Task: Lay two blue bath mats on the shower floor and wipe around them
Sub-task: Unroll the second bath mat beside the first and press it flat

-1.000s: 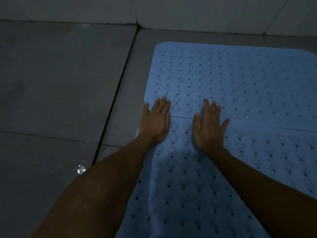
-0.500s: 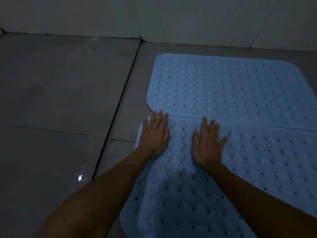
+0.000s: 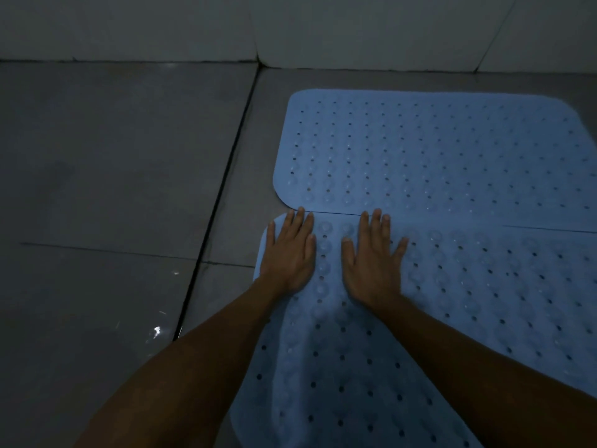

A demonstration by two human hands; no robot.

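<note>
On the floor near the back wall: far mat flat, near mat butted against it. Left hand and right hand flat, fingers straight, pressing its far left corner, gripping nothing. Probably mats nearly laid; wiping left, no cloth visible.

Tiled shower floor, bath mats

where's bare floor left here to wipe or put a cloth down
Bare grey tiled floor lies left of both mats, up to the wall, plus a narrow strip behind the far blue perforated rubber mat. The right is crowded: the near blue mat under the left hand and right hand.
</note>
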